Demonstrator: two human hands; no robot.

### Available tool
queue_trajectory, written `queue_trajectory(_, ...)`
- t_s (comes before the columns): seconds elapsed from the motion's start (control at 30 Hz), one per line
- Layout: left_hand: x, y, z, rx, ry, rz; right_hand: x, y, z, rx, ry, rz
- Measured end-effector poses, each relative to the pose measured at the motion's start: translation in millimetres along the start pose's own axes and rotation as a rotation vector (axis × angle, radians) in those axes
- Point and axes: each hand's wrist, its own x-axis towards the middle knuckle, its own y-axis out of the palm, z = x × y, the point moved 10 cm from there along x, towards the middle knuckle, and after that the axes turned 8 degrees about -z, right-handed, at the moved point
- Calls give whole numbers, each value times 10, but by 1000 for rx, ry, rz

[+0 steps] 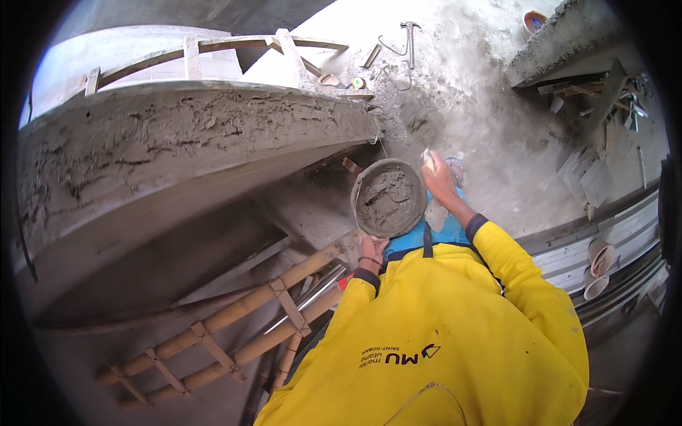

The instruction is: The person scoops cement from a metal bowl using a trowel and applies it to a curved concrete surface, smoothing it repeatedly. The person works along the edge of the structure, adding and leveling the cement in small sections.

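The bucket stood in front of the person's body, its round mouth turned up and a good load of wet grey mortar inside. The work in hand looked like coating the long curved beam, whose face carried a rough, uneven layer of similar grey stuff; this moment seemed to be a pause over the bucket, between one load and the next. The next move, as far as could be judged, called for the bucket to be kept steady while mortar was lifted out and carried across to the beam.

The left grip was at the bucket's near edge and seemed clasped on it, though the fingers were partly hidden below the rim. The right grip was curled around a small pale handle, and what tool it belonged to could not be told. The bucket thus lay just beyond the left grip and close beside the right one, on its left; whether the right one touched the rim was unclear.
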Motion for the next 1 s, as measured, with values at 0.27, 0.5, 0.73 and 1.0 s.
queue_trajectory(0.27, -334, -107, -300, 117, -20, 38, 516, 886, 155, -22, 59, -681)
queue_trajectory(0.5, -136, -309, -332, 315, 163, 92, -562, 1830, 915, 100, -50, 114)
queue_trajectory(0.73, -62, -313, -130, -102, -81, 32, 36, 1853, -230, -109, 460, 162)
queue_trajectory(1.0, -108, -527, -99, -58, -72, -17, 259, 2624, -497, -92, 627, 290)
